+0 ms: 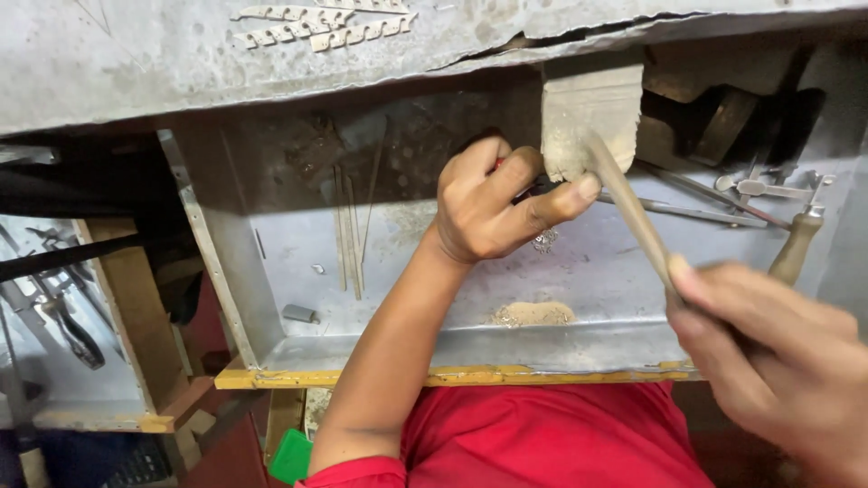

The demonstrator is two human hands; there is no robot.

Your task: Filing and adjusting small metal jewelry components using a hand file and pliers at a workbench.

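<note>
Left hand (pixel 493 203) curled shut, pinching a small silvery filigree piece (pixel 544 240) against the worn wooden bench peg (pixel 588 113) that juts out from under the grey metal counter (pixel 271 63). The piece hangs just below the thumb, mostly hidden, detail too small to tell. Right hand (pixel 768 361), blurred, closed around the handle end of a long tan flat file (pixel 633 212); the file slants up-left, tip touching the peg beside the left thumb.

Below both hands, a shallow sheet-metal catch tray (pixel 298 262) with raised left wall and a yellow-painted front edge (pixel 452 375). Tray floor is mostly open between the hands and the front edge: only a small heap of tan filings (pixel 533 314), a small grey metal block (pixel 298 314) and thin metal rods (pixel 348 235) near the left wall. Right back corner is crowded with metal hand tools (pixel 759 188) and a wooden-handled tool (pixel 796 248), close to the file's path. Silver comb-like strips (pixel 316 25) lie on the counter. Red shirt (pixel 542 438) just under the tray edge.
</note>
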